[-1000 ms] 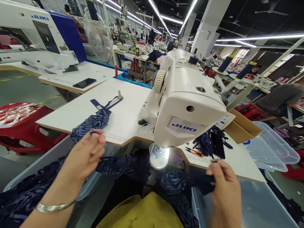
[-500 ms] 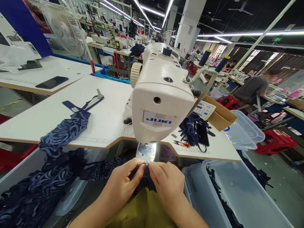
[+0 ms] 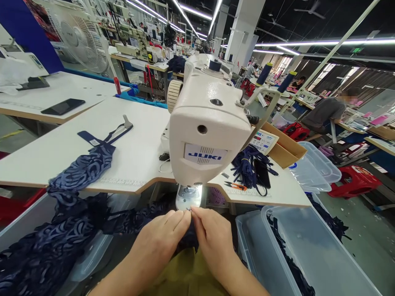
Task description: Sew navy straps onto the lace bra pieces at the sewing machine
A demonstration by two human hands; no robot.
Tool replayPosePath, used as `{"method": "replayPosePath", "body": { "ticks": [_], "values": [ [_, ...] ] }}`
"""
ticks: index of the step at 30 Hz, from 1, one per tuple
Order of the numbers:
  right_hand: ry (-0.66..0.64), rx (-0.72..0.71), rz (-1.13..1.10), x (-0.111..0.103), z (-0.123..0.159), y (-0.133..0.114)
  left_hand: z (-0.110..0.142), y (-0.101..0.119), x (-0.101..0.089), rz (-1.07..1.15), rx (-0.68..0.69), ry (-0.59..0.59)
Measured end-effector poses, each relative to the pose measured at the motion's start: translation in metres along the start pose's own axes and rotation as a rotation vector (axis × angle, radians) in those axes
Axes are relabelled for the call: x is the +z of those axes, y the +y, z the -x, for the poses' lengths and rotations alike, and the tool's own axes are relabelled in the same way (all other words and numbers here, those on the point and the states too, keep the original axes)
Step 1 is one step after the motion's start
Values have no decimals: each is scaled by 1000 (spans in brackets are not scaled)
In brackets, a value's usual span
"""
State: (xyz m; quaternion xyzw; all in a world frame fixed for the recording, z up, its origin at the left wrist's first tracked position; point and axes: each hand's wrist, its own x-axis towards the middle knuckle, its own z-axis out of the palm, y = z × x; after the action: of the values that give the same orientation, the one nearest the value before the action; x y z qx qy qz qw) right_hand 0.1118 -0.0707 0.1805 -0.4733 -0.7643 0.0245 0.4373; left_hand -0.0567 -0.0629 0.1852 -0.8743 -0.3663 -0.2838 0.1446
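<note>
My left hand (image 3: 165, 234) and my right hand (image 3: 212, 232) meet fingertip to fingertip just in front of the sewing machine (image 3: 210, 135). Both are closed in a pinch on a tiny piece of navy strap (image 3: 188, 209), mostly covered by the fingers. Dark navy fabric (image 3: 188, 240) hangs below, between the hands. Just beyond the fingertips is the lit metal needle plate (image 3: 186, 198); the needle itself is hidden by the machine head.
A navy patterned lace garment (image 3: 92, 166) drapes off the white table (image 3: 145, 139) into a bin at left. On the right lie orange thread snips (image 3: 236, 186), a bundle of navy straps (image 3: 247, 168) and a black phone (image 3: 261, 172). A clear plastic bin (image 3: 290, 246) stands lower right.
My left hand has rolled over, so its back now faces up and its fingers lie closer together. A shiny bit seen between the fingertips is now mostly covered. The view has shifted slightly.
</note>
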Motion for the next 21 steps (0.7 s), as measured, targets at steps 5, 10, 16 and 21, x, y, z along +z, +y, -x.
{"method": "replayPosePath", "body": {
  "ticks": [5,10,16,21],
  "values": [
    [-391,278,-311,-20,-2,8,0,1,2,63,-13,-66],
    [-417,315,-296,-31,-5,13,-1,4,6,220,-56,-97],
    [-130,496,-282,-14,2,12,2,14,19,320,-187,-53],
    [-214,364,-319,-16,4,19,10,9,20,405,-209,-94]
  ]
}}
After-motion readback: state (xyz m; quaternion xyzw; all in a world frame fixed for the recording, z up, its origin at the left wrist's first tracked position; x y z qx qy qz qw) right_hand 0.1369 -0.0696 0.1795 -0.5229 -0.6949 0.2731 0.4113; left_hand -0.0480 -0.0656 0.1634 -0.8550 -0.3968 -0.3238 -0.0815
